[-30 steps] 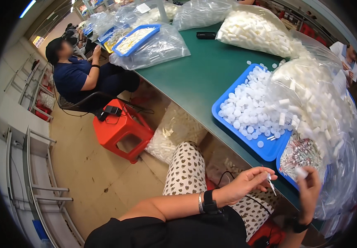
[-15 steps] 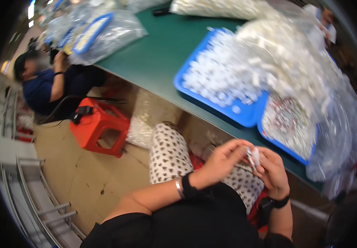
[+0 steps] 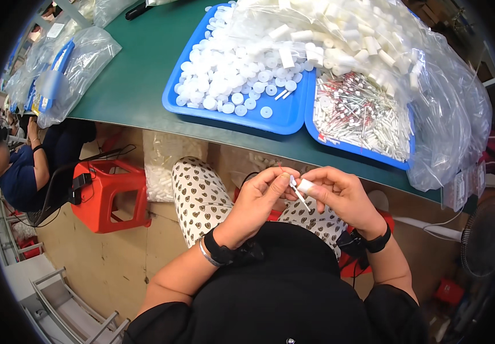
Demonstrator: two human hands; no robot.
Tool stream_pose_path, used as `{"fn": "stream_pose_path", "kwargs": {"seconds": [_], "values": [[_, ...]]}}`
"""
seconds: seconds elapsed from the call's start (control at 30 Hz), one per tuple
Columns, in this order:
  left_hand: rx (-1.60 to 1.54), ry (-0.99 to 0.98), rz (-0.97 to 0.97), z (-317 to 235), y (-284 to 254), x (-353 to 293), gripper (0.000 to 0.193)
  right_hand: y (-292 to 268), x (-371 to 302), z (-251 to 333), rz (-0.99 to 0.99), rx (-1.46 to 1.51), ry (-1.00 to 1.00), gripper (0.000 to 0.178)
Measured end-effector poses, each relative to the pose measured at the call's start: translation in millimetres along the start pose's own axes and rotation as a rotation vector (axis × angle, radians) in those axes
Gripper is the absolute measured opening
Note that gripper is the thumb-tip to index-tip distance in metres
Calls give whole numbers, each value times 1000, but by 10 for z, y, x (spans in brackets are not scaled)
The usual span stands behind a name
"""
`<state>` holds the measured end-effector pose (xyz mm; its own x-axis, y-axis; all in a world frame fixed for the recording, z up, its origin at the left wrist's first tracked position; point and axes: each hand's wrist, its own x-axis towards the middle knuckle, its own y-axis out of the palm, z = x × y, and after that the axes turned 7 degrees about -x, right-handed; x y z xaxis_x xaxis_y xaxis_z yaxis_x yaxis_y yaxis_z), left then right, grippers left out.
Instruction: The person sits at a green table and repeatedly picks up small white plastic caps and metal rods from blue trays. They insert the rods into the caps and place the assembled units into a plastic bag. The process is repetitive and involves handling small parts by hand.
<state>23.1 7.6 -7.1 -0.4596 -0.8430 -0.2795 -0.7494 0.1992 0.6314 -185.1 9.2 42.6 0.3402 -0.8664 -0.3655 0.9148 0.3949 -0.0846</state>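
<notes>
Above my lap, in front of the table edge, my two hands are close together. My left hand (image 3: 263, 194) pinches a thin white and metal pin (image 3: 300, 196) near its top end, and the pin slants down to the right. Between the thumb and fingers of my right hand (image 3: 342, 198) is a short white plastic sleeve (image 3: 305, 186), beside the pin. Whether sleeve and pin touch I cannot tell. On the table, a blue tray (image 3: 282, 123) holds many white round discs (image 3: 224, 80). A second blue tray (image 3: 368, 152) holds thin pins, some with red parts (image 3: 362, 114).
A large clear bag of white cylindrical sleeves (image 3: 368, 43) lies over the trays' far side. The green table (image 3: 132, 86) runs across ahead. At left are a red stool (image 3: 109, 198) and a seated person (image 3: 23, 172). A fan (image 3: 485, 238) stands at right.
My view has swung to the right, so table and trays sit further left in the picture. My hands have drawn slightly apart, and the pin and sleeve now show separately.
</notes>
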Motion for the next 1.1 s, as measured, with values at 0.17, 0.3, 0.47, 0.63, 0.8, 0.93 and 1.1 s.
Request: {"fn": "stream_pose_path", "kwargs": {"seconds": [0.17,0.3,0.47,0.63,0.8,0.93,1.1], "values": [[-192,-117,-41,16,-18,43,34,-11,-15,-115,-43,-269,-73,15],[-371,-148,-13,93,-34,92,34,57,16,-156,-174,-605,-345,18],[-118,-18,-57,174,29,57,27,111,0,-116,-197,-540,-355,18],[343,283,-50,73,115,75,25,41,-11,-33,-68,99,-30,18],[424,148,23,16,140,49,30,-33,-8,-111,53,213,-21,14],[226,104,115,71,175,38,39,-122,-115,44,52,-78,-48,17],[-141,-84,37,61,56,53,29,-867,-156,264,-771,-947,-351,16]]}}
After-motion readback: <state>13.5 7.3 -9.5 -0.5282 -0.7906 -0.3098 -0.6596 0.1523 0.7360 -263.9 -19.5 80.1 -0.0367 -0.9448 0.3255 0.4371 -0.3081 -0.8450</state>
